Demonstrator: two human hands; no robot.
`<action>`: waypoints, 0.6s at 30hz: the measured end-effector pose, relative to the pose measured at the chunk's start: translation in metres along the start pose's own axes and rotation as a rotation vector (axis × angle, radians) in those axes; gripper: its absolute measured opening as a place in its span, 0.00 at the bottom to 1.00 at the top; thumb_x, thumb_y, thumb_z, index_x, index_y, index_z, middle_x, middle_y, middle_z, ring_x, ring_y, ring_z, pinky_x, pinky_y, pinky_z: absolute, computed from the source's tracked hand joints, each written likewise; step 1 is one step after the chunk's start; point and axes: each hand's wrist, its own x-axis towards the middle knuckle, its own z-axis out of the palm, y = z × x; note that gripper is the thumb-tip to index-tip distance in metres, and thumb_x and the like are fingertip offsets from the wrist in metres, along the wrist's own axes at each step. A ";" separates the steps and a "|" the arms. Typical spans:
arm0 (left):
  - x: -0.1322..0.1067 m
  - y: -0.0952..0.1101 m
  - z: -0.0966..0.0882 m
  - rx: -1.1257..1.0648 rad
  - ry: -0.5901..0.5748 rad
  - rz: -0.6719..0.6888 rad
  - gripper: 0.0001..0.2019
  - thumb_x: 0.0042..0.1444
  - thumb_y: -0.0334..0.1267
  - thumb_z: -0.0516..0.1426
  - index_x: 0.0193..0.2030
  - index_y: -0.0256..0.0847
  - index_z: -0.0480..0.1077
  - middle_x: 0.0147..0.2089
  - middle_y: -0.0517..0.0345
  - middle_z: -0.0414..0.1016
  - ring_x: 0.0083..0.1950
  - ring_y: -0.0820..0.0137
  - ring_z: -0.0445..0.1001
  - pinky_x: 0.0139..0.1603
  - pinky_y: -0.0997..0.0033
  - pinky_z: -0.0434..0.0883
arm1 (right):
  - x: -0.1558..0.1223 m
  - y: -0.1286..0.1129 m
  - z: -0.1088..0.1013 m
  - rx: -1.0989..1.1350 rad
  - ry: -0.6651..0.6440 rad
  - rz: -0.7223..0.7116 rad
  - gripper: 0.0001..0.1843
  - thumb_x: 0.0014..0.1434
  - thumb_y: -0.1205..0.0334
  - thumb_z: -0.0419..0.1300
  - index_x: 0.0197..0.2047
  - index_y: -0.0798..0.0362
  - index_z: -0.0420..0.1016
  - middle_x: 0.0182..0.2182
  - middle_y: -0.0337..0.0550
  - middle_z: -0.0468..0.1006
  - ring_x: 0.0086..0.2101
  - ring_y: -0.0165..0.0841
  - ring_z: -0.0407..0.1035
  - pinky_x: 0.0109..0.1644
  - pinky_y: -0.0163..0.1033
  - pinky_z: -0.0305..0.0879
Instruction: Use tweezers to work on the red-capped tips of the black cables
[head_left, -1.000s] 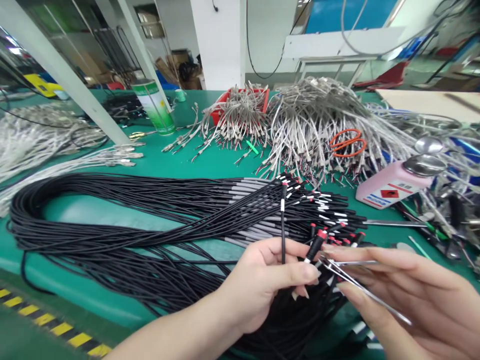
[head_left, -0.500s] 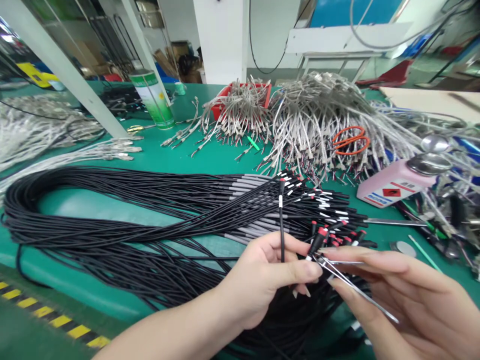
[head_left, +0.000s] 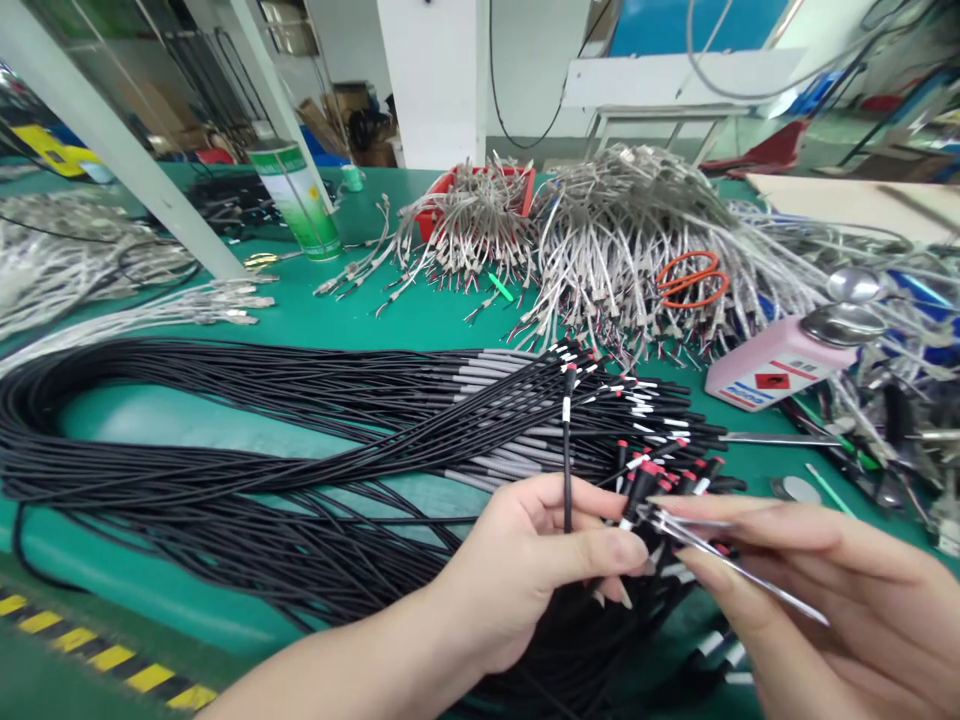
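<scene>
My left hand [head_left: 540,560] is closed, its thumb and fingers pinching a black cable [head_left: 637,495] close to its red-tipped end. Another black cable [head_left: 568,440] with a white label stands up behind the thumb. In my right hand [head_left: 810,560] is a slim, shiny metal tool that looks like tweezers [head_left: 757,580], gripped between thumb and fingers. Its left end meets the pinched cable; the exact contact is too small to make out. Around and behind both hands lie more black cable ends with red tips and white labels.
A long looped bundle of black cables [head_left: 225,440] covers the green table's left and middle. Behind it lie grey-white cables [head_left: 615,230], a red bin [head_left: 431,222], orange-handled scissors [head_left: 694,300] and a green can [head_left: 300,205]. A pink bottle [head_left: 780,360] stands tilted-looking at right.
The tweezers' two arms look closer together, and the tool and my right hand have shifted slightly right. My left hand keeps its pinch. The whole view has moved a little.
</scene>
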 end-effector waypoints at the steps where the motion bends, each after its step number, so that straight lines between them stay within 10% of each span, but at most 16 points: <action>1: -0.001 0.001 0.001 0.002 -0.001 0.005 0.15 0.40 0.32 0.72 0.33 0.33 0.74 0.26 0.56 0.80 0.22 0.78 0.72 0.26 0.79 0.68 | 0.002 -0.004 0.002 0.024 0.041 0.035 0.18 0.54 0.66 0.69 0.47 0.44 0.73 0.41 0.37 0.83 0.38 0.33 0.80 0.45 0.31 0.78; 8: -0.001 0.001 0.001 -0.023 -0.053 -0.046 0.11 0.49 0.37 0.69 0.32 0.34 0.73 0.26 0.53 0.81 0.22 0.77 0.74 0.26 0.80 0.68 | 0.024 0.000 0.003 0.108 -0.106 0.332 0.17 0.60 0.47 0.63 0.47 0.47 0.81 0.38 0.44 0.81 0.33 0.32 0.75 0.33 0.31 0.74; 18: -0.003 -0.001 -0.002 0.099 -0.185 -0.221 0.14 0.50 0.44 0.68 0.34 0.32 0.80 0.26 0.54 0.76 0.24 0.76 0.73 0.26 0.79 0.70 | 0.025 -0.007 0.005 0.394 -0.268 0.504 0.15 0.58 0.46 0.64 0.39 0.48 0.83 0.35 0.43 0.81 0.30 0.34 0.75 0.33 0.38 0.73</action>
